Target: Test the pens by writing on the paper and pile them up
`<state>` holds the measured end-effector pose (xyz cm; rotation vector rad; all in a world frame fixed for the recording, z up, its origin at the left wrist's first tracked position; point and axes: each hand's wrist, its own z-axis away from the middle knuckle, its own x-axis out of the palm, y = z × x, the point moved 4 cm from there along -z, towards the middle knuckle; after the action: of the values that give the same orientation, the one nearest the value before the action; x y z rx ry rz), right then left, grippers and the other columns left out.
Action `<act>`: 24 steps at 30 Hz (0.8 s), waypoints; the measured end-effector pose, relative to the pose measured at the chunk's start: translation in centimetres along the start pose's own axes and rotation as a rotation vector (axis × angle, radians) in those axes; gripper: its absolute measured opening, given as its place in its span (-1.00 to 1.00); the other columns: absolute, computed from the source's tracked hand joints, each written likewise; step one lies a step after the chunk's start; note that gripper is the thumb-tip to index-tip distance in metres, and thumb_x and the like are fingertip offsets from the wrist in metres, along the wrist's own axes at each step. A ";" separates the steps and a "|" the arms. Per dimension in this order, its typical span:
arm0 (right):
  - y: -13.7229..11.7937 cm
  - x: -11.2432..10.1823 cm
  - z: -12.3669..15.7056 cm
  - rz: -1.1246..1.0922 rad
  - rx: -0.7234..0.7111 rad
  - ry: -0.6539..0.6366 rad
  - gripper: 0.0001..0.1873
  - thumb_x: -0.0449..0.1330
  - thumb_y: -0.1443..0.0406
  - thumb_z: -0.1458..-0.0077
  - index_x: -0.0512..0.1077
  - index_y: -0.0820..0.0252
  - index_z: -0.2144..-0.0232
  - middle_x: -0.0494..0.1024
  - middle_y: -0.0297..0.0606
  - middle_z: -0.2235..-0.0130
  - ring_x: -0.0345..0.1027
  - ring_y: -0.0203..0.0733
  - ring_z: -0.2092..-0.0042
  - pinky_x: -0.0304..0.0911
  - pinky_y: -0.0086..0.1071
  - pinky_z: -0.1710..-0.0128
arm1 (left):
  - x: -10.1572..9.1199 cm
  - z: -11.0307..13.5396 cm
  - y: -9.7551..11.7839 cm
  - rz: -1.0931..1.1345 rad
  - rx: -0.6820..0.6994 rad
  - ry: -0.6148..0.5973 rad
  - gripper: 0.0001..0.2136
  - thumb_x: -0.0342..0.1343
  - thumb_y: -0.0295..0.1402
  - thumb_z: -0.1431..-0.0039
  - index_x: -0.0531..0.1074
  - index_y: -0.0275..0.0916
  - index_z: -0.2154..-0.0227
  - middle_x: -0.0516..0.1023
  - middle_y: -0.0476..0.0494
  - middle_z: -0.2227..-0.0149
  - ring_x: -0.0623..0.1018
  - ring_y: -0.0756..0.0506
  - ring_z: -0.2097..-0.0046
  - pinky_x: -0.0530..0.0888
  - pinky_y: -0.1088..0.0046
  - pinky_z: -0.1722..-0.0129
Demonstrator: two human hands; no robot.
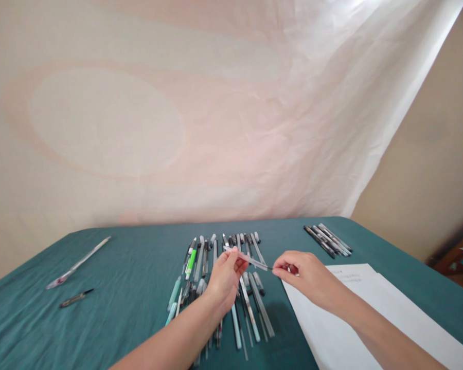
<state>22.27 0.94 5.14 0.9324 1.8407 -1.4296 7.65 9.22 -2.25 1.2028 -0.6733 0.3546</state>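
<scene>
Between my two hands a slim translucent pen (254,262) is held slanting down to the right, above the table. My left hand (228,275) pinches its upper left end between thumb and fingers. At the dark lower right end, my right hand (299,275) has its fingertips pressed together; whether they grip the tip or a small piece on it is hard to make out. Below and behind my left hand lie rows of pens (260,303), many clear or grey, some pale teal. A bright green pen (191,263) lies left of my left hand.
White paper sheets (332,318) with faint writing lie under my right forearm. A small group of pens (327,240) rests at the back right. At the left are a long clear pen-like item (79,263) and a dark pen (76,298). A pale cloth (216,113) hangs behind the green-covered table (139,318).
</scene>
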 end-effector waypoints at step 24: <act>1.5 4.3 -0.2 -0.017 -0.046 -0.096 -0.84 0.04 0.30 -0.05 0.38 0.20 0.48 0.41 -0.33 0.47 0.26 -0.30 0.42 0.13 -0.47 0.41 | -0.4 -0.9 -0.5 0.157 -0.201 0.026 -0.88 -0.04 -0.45 -0.16 0.29 -0.34 0.48 0.45 -0.16 0.51 0.50 0.03 0.49 0.50 0.57 0.46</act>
<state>21.09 2.07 0.91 0.8133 1.8068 -1.4118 7.86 9.98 -3.07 0.9560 -0.7645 0.4224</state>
